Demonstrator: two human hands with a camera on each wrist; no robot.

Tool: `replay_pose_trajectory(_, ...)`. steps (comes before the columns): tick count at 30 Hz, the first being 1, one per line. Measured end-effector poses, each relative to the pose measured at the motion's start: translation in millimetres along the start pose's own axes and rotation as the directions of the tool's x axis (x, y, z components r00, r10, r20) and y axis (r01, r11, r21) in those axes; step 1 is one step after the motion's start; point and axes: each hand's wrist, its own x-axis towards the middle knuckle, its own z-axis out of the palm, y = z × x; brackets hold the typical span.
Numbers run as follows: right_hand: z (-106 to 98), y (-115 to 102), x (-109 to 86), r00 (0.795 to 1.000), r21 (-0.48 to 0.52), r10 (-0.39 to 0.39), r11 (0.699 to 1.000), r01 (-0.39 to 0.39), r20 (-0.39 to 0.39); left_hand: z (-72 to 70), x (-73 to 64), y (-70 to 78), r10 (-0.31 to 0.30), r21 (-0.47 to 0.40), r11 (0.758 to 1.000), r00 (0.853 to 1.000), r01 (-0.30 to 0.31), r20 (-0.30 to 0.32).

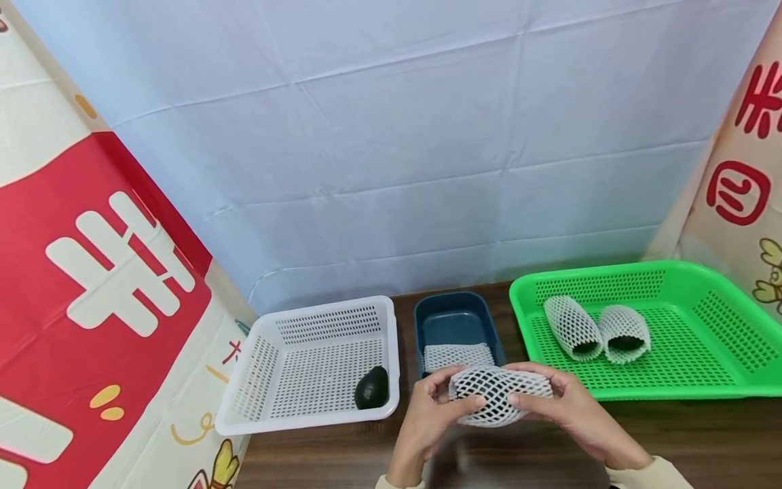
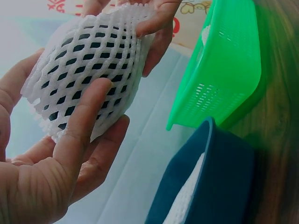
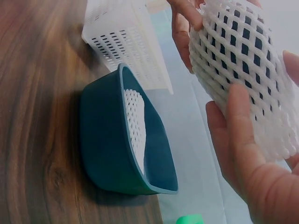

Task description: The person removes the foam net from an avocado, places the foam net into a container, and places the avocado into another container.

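Between both hands, above the table's front part, is a white foam net sleeve [image 1: 502, 401] with a dark avocado inside, seen through the mesh. My left hand [image 1: 430, 414] grips its left end, thumb on the near side and fingers behind. At the right end my right hand [image 1: 565, 407] holds it the same way. In the left wrist view the sleeve [image 2: 88, 65] bulges around the dark fruit. Just behind the hands stands a dark blue tray [image 1: 458, 319] with a flat white foam net [image 1: 459, 354] in it.
A white basket [image 1: 330, 309] on the left holds one bare avocado [image 1: 371, 388]. On the right, a green basket [image 1: 647, 390] contains two net-wrapped avocados, a left one [image 1: 571, 326] and a right one [image 1: 624, 326]. Behind them hangs a pale cloth [image 1: 391, 149]. The table [image 1: 342, 455] is dark wood.
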Motion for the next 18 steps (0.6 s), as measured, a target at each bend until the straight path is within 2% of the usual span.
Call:
replay_pose_trajectory(11, 7.7, 14.9, -6.2, 0.997, 0.009, -0.021, 1.000, 0.021, 0.070, -6.0, -20.1, -4.9, -0.102, 0.018, 0.994, 0.992, 0.104, -0.079)
replay_pose_trajectory(18, 12.4, 24.1, -9.3, 0.992, 0.065, 0.063, 0.995, -0.070, 0.105, -12.2, -29.6, -9.0, -0.178, 0.016, 0.983, 0.977, 0.181, -0.117)
